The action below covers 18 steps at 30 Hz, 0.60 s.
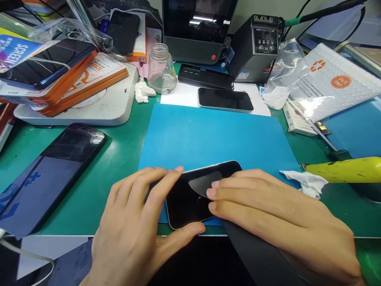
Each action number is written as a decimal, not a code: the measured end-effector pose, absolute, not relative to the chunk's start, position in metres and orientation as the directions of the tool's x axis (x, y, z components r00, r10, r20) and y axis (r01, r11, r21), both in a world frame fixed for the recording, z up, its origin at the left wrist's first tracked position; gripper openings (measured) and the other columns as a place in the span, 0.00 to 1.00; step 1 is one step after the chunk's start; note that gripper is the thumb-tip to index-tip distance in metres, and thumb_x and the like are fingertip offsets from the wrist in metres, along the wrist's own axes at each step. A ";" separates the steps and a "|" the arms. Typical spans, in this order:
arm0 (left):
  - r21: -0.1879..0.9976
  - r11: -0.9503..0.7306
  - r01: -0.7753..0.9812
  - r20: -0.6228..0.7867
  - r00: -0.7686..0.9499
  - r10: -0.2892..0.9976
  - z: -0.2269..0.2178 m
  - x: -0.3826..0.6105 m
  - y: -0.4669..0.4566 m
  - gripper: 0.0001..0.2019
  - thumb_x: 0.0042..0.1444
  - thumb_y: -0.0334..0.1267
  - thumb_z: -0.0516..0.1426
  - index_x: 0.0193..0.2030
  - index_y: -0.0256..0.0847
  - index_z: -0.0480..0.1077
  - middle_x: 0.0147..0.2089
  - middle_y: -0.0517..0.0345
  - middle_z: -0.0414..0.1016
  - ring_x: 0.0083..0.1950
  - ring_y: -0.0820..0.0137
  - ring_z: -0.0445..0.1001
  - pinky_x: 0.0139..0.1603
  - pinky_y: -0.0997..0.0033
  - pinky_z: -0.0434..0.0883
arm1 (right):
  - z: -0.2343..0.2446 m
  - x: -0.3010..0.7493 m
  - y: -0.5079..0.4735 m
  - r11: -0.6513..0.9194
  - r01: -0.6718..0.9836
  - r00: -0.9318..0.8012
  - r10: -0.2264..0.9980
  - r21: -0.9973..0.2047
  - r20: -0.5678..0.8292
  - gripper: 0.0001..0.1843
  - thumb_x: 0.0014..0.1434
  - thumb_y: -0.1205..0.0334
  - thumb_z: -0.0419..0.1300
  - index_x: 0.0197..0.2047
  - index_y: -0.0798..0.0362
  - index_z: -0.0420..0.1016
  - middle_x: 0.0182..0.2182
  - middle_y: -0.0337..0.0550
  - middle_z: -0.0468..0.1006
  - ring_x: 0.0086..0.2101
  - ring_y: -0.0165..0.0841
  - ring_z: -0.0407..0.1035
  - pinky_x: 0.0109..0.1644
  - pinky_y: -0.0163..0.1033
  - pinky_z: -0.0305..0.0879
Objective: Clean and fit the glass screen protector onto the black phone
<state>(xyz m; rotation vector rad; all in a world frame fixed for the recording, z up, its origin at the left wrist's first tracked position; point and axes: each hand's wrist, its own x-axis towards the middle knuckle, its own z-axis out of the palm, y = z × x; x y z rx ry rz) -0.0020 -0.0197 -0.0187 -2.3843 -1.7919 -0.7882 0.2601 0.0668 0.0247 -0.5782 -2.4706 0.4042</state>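
A black phone (pixel 190 202) lies screen up on the near edge of a blue mat (pixel 214 135). My left hand (pixel 139 226) grips its left end, fingers along the far edge and thumb on the near edge. My right hand (pixel 276 218) lies over its right end, fingers together and flat, pressing a thin dark flexible sheet (pixel 204 183) onto the screen. The sheet's rounded tip shows on the glass; the rest runs back under my right palm toward me.
Another phone (pixel 59 167) lies at left on the green table, two more (pixel 224 99) behind the mat. A glass jar (pixel 161 68), stacked orange boxes (pixel 77 79), a control box (pixel 256 47), a yellow-handled tool (pixel 345 170) and a crumpled wipe (pixel 308 182) surround the mat.
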 end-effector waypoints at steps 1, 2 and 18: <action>0.251 -0.326 0.912 0.430 0.197 0.881 -0.019 -0.002 -0.020 0.36 0.72 0.58 0.64 0.75 0.34 0.64 0.63 0.41 0.75 0.65 0.53 0.72 0.64 0.56 0.66 | 0.025 0.259 0.067 0.858 0.312 -0.752 0.486 -0.408 0.446 0.18 0.80 0.64 0.54 0.58 0.44 0.86 0.49 0.41 0.91 0.53 0.35 0.86 0.65 0.39 0.80; 0.249 -0.328 0.911 0.435 0.197 0.879 -0.019 -0.002 -0.020 0.36 0.71 0.58 0.64 0.75 0.34 0.65 0.63 0.41 0.75 0.65 0.53 0.72 0.64 0.56 0.66 | 0.025 0.258 0.067 0.852 0.315 -0.759 0.490 -0.418 0.429 0.18 0.81 0.64 0.53 0.58 0.43 0.86 0.48 0.41 0.91 0.53 0.35 0.86 0.65 0.39 0.80; 0.247 -0.279 0.928 0.371 0.175 0.912 -0.020 -0.003 -0.022 0.36 0.71 0.63 0.61 0.75 0.40 0.63 0.65 0.44 0.76 0.66 0.53 0.71 0.64 0.54 0.66 | 0.016 0.259 0.066 0.781 0.322 -0.753 0.554 -0.535 0.356 0.19 0.83 0.61 0.52 0.55 0.42 0.86 0.43 0.36 0.92 0.51 0.29 0.86 0.68 0.35 0.75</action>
